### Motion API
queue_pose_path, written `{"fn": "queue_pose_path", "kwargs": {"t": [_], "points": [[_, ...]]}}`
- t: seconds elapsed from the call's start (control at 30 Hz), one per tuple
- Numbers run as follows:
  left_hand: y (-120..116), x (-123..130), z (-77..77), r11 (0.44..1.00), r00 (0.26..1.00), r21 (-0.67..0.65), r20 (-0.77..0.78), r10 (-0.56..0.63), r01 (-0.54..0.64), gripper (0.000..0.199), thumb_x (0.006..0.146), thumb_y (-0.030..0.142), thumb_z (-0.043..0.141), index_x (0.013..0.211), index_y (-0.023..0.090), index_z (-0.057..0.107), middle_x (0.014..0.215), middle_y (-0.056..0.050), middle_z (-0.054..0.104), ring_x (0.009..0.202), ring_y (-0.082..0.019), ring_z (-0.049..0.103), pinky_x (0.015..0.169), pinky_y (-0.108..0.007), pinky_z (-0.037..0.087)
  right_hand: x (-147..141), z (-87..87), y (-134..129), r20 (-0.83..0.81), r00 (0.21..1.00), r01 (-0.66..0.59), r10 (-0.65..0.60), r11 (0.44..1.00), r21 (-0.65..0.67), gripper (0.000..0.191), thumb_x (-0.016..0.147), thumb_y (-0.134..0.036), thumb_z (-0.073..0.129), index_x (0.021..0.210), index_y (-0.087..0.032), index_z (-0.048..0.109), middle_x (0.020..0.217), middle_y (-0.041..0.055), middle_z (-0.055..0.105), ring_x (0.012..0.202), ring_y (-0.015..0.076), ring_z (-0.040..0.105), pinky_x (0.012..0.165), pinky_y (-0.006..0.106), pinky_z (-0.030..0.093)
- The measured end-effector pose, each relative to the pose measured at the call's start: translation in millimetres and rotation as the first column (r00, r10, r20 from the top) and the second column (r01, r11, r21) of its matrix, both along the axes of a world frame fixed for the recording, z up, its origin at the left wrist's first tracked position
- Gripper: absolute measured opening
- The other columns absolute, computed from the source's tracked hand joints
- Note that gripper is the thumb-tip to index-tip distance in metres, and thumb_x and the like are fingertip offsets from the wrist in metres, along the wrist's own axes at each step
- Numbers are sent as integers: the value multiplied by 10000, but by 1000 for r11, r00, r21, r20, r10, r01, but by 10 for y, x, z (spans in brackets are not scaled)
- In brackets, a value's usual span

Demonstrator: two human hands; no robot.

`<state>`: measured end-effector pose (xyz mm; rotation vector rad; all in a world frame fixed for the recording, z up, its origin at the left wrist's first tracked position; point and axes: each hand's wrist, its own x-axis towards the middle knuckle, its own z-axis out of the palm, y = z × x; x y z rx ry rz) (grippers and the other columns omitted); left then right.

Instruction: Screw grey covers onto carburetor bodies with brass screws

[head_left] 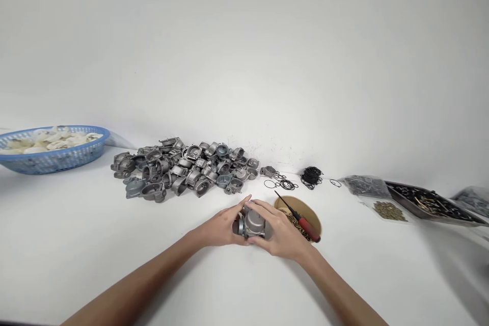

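Note:
Between both hands is a grey metal carburetor point(254, 223), its round bowl turned up. My left hand point(225, 224) closes on its left side, thumb low and fingers over the top. My right hand point(280, 229) wraps the other side, fingers along the upper edge and thumb below. Just right of my right hand stands a tan bowl point(316, 214) holding small brass-coloured screws point(296, 223). A screwdriver point(305, 225) with a red and black handle lies across that bowl. Fingers cover much of the carburetor's sides.
A heap of grey metal float bowls point(191, 168) spreads along the wall. Black rubber rings point(311, 175) lie right of it. Further right are a bag of brass-coloured parts point(389, 211) and a dark tray point(431, 204) of screws. A blue basket point(57, 160) stands far left.

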<state>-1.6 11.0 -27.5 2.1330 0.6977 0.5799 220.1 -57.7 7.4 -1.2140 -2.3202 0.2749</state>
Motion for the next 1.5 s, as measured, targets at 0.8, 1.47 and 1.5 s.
{"fn": "queue_pose_path", "kwargs": {"t": [0.8,1.47,1.5], "points": [[332,-196,51,905,889,176,-189,417,-388,291,859,333,582,1104,263,721,949,-30,720,854,-233,637,752,-321,467,2327,-198,384,-293,360,933,-886,346,101,706,693,-538,709,1264,-128,652,1048,172,729,1051,418,658,966,550,486],[289,-169,108,934,896,219,-290,338,-281,221,800,477,679,912,328,798,954,-11,708,858,-224,632,743,-296,428,2418,-228,464,-140,375,926,-916,378,4,845,644,-676,683,1317,-173,586,1100,210,638,1098,477,606,835,632,507],[290,-167,110,936,898,221,-290,331,-274,230,804,482,674,913,322,797,949,-13,710,852,-221,629,744,-295,430,2439,-234,467,-149,382,923,-912,386,1,850,634,-674,691,1307,-166,586,1091,210,638,1101,478,599,838,641,502]]}}
